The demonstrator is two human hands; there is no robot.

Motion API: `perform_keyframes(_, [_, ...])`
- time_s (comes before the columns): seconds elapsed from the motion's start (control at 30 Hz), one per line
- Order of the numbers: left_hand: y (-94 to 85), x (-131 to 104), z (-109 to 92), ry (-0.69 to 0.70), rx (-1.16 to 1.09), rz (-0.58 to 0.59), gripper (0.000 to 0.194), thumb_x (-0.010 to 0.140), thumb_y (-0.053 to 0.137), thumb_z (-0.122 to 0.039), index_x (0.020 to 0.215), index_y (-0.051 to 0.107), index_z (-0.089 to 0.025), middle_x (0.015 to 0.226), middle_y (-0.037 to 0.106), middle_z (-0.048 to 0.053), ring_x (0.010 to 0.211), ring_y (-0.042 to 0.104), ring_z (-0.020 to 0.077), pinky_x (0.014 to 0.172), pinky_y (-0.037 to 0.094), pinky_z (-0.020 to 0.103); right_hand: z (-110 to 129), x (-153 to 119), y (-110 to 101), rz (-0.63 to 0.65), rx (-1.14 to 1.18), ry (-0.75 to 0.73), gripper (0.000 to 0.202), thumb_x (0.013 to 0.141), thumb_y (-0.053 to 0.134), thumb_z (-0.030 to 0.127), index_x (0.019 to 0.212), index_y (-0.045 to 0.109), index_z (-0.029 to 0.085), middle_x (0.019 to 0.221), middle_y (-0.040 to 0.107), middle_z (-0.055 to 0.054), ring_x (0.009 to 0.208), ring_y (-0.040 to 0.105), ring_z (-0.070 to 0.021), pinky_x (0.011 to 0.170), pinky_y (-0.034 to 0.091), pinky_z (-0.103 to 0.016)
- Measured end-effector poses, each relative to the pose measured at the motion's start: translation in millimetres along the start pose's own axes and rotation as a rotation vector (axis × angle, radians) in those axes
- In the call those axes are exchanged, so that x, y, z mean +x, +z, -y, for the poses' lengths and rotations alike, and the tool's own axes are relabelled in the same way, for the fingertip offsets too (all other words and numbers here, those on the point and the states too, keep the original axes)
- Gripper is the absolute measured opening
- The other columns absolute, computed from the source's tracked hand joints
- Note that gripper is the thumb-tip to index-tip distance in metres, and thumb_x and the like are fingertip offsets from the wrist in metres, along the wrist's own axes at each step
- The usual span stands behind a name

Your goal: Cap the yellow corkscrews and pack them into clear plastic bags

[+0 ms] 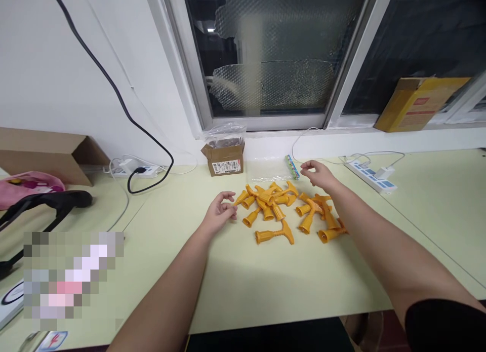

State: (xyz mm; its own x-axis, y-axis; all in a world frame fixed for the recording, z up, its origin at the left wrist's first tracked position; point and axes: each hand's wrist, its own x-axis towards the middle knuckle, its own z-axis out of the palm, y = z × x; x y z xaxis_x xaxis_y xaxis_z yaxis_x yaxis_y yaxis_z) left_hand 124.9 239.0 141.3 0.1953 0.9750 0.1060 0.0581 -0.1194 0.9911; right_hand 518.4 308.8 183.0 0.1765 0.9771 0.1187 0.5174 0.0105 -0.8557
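Several yellow plastic T-shaped pieces with flared, hollow ends lie in a loose pile [266,202] on the pale table. One such yellow piece [271,234] lies apart at the front of the pile. At the pile's left edge is my left hand [220,212], its fingers loosely bent and apart, close to the end of a yellow piece; I cannot tell whether they touch. My right hand [318,174] hovers behind the pile's right part, thumb and fingers slightly apart with nothing visible between them. Just left of it lies a clear plastic bag [266,168] with a colourful strip [292,167] along its edge. My right forearm partly covers the rightmost pieces.
A small open cardboard box [224,159] with plastic film stands against the wall. Power strips lie at the right [372,176] and left [146,170], with loose cables. A larger carton [45,154], a pink bag [38,182] and a black frame [56,200] occupy the left side.
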Motion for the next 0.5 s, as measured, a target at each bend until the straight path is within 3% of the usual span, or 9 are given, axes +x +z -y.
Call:
perform_keyframes(0.1, [5.3, -2, -18, 0.074, 0.224, 0.052, 0.023, 0.079, 0.074, -0.036, 0.094, 0.065, -0.021, 0.067, 0.037, -0.007, 0.055, 0.040, 0.0094, 0.058, 0.043, 0.025, -12, -54, -14, 0.050, 0.018, -0.114, 0.029, 0.085, 0.070, 0.043, 0.104, 0.069, 0.021, 0.103, 0.072, -0.006, 0.060, 0.056, -0.0117, 0.055, 0.051, -0.026])
perform_keyframes(0.17, [10.9, -11, -41, 0.098, 0.421, 0.136, 0.016, 0.083, 0.071, -0.037, 0.087, 0.067, -0.022, 0.062, 0.033, -0.007, 0.055, 0.036, 0.0115, 0.057, 0.036, 0.026, -26, -89, -27, 0.047, -0.057, -0.199, 0.026, 0.087, 0.066, 0.044, 0.099, 0.070, 0.021, 0.091, 0.072, -0.006, 0.067, 0.059, -0.0156, 0.063, 0.052, -0.030])
perform_keyframes(0.23, [16.3, -33, -69, 0.078, 0.543, 0.252, 0.019, 0.086, 0.069, -0.041, 0.091, 0.070, -0.024, 0.062, 0.037, -0.005, 0.055, 0.036, 0.0135, 0.055, 0.030, 0.027, -46, -123, -43, 0.046, -0.124, -0.221, 0.025, 0.087, 0.067, 0.044, 0.098, 0.071, 0.022, 0.090, 0.073, -0.006, 0.072, 0.062, -0.0184, 0.069, 0.053, -0.032])
perform_keyframes(0.33, [18.2, -91, -96, 0.040, 0.583, 0.413, 0.023, 0.088, 0.069, -0.045, 0.102, 0.072, -0.028, 0.066, 0.045, -0.003, 0.059, 0.043, 0.0156, 0.056, 0.034, 0.029, -82, -170, -68, -0.081, -0.091, -0.079, 0.027, 0.082, 0.070, 0.046, 0.097, 0.071, 0.023, 0.087, 0.072, -0.007, 0.075, 0.065, -0.0226, 0.071, 0.054, -0.036])
perform_keyframes(0.4, [14.6, -139, -93, -0.034, 0.501, 0.643, 0.029, 0.085, 0.074, -0.048, 0.111, 0.073, -0.034, 0.081, 0.059, -0.001, 0.070, 0.056, 0.0179, 0.061, 0.044, 0.030, -106, -200, -82, -0.122, -0.030, 0.053, 0.028, 0.080, 0.072, 0.048, 0.096, 0.072, 0.025, 0.086, 0.072, -0.009, 0.076, 0.066, -0.0257, 0.070, 0.053, -0.040])
perform_keyframes(0.47, [10.8, -184, -74, -0.148, 0.366, 0.945, 0.039, 0.077, 0.081, -0.051, 0.114, 0.073, -0.040, 0.089, 0.065, -0.001, 0.074, 0.063, 0.0200, 0.058, 0.050, 0.032, -125, -226, -93, -0.188, 0.031, 0.197, 0.022, 0.080, 0.073, 0.048, 0.094, 0.073, 0.030, 0.078, 0.068, -0.008, 0.072, 0.063, -0.0270, 0.068, 0.052, -0.043])
perform_keyframes(0.5, [9.9, -202, -62, -0.202, 0.339, 0.968, 0.039, 0.078, 0.080, -0.053, 0.115, 0.073, -0.042, 0.093, 0.067, -0.001, 0.078, 0.065, 0.0213, 0.059, 0.054, 0.033, -132, -235, -97, -0.223, 0.081, 0.253, 0.018, 0.081, 0.073, 0.048, 0.092, 0.073, 0.033, 0.076, 0.065, -0.008, 0.074, 0.063, -0.0275, 0.069, 0.052, -0.045])
